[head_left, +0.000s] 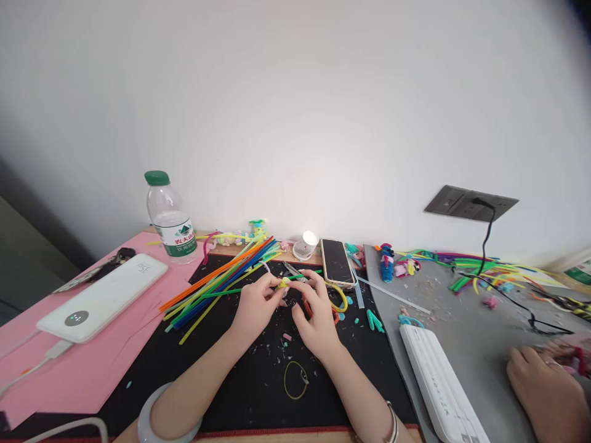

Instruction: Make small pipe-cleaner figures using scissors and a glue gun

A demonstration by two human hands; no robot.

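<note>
Over the black mat, my left hand (258, 301) pinches a small yellow coiled pipe cleaner (283, 283) between thumb and fingertips. A green stem crosses behind it. My right hand (316, 314) meets the coil from the right, its index fingertip against it and its thumb lower and apart. A yellow curved length (342, 298) bends out beside the right hand; whether it joins the coil is hidden. Scissors (294, 271) lie behind the hands, their red-orange handles partly covered by my right hand. A bundle of coloured pipe cleaners (221, 280) lies beside my left hand.
A water bottle (173, 221) and white power bank (106, 298) stand left on pink paper. Behind are a paper cup (305, 245) and phone (338, 261). Rightward lie another power bank (438, 381), pipe cleaners (480, 274), a black cable (487, 237) and another person's hand (545, 384).
</note>
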